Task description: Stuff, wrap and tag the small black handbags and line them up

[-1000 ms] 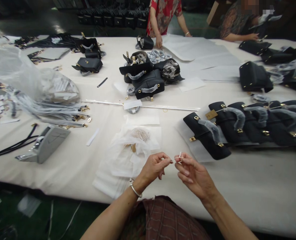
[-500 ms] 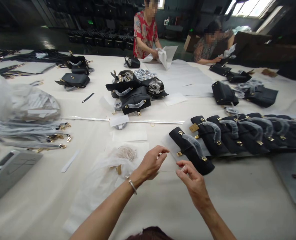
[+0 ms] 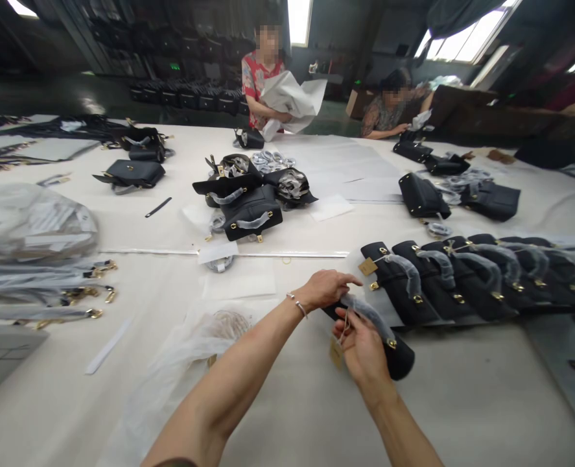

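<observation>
Your left hand (image 3: 327, 288) is resting palm down on the near end of the black bag (image 3: 394, 353), fingers spread loosely, not clamped on anything. Your right hand (image 3: 361, 347) is pinching the thin string of a tan tag (image 3: 336, 354) with its grip closed on it; the tag is hanging just left of that hand, beside the bag's wrapped handle (image 3: 369, 315). The bag is lying on the white desk (image 3: 462, 402), nearest in a row of black bags (image 3: 467, 279). A clear bag of tags (image 3: 222, 327) is lying to the left.
</observation>
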### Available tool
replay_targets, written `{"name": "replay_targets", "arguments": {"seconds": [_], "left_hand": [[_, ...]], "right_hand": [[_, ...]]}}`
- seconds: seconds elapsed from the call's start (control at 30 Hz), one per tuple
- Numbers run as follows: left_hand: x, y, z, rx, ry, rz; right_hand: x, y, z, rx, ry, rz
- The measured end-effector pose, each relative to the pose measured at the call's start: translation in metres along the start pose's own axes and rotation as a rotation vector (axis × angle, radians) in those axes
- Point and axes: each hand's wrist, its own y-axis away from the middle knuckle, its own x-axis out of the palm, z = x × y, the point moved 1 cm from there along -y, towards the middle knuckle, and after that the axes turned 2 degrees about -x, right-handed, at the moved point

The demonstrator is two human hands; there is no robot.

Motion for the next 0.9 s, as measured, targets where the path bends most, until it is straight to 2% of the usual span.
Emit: {"name": "replay_targets", "arguments": {"seconds": [0.1, 0.17, 0.33, 0.43, 0.5, 0.57, 0.6, 0.7, 0.77, 0.83, 0.9], "left_hand": [[-0.005, 0.01, -0.002, 0.092, 0.014, 0.101], [-0.006, 0.013, -0.005, 0.114, -0.045, 0.105], [0.003, 0.014, -0.014, 0.073, -0.286, 0.011], [0.005, 0.018, -0.012, -0.027, -0.238, -0.104], [0.001, 0.023, -0.006, -0.084, -0.071, -0.199], [-0.004, 0.03, -0.002, -0.096, 0.22, -0.276], [-0.006, 0.034, 0.0, -0.098, 0.406, -0.279], [-0.009, 0.045, 0.0, -0.162, 0.948, -0.144], [-0.009, 0.052, -0.002, -0.207, 1.18, -0.059], [-0.008, 0.057, -0.004, -0.213, 1.339, -0.072], [-0.006, 0.06, -0.004, -0.206, 1.477, -0.134]], "right_hand": [[0.005, 0.006, -0.001, 0.057, -0.031, 0.089], [0.004, 0.006, 0.0, 0.089, -0.011, 0.116], [-0.002, 0.001, 0.004, 0.07, -0.006, 0.135], [-0.004, 0.004, -0.001, 0.074, 0.011, 0.109], [-0.007, 0.01, -0.006, 0.049, 0.008, 0.066], [-0.01, 0.016, -0.011, 0.033, 0.007, 0.018], [-0.011, 0.019, -0.013, 0.051, 0.023, 0.001], [-0.012, 0.024, -0.017, 0.144, 0.142, 0.042], [-0.01, 0.024, -0.016, 0.115, 0.268, 0.085], [-0.008, 0.022, -0.014, 0.055, 0.412, 0.1], [-0.007, 0.02, -0.011, 0.049, 0.467, 0.11]]}}
